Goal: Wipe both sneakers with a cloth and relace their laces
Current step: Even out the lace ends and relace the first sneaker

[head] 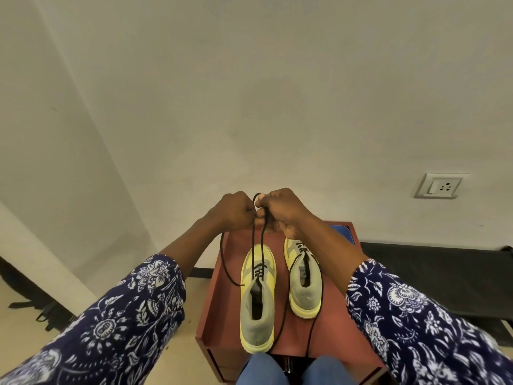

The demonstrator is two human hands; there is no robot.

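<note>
Head view: left hand (pixel 236 211) and right hand (pixel 283 209), each grip pinched tight on the black lace (pixel 254 245), lift it taut above the left sneaker (pixel 258 295), seemingly to even both ends.

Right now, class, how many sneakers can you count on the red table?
2. The left sneaker stands on the red table, its lace held up by both hands. The right sneaker stands beside it, apart.

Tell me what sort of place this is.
Probably an indoor room in a home or office: plain painted wall with a socket plate, tiled floor, and a low red-brown table bearing the sneakers.
</note>
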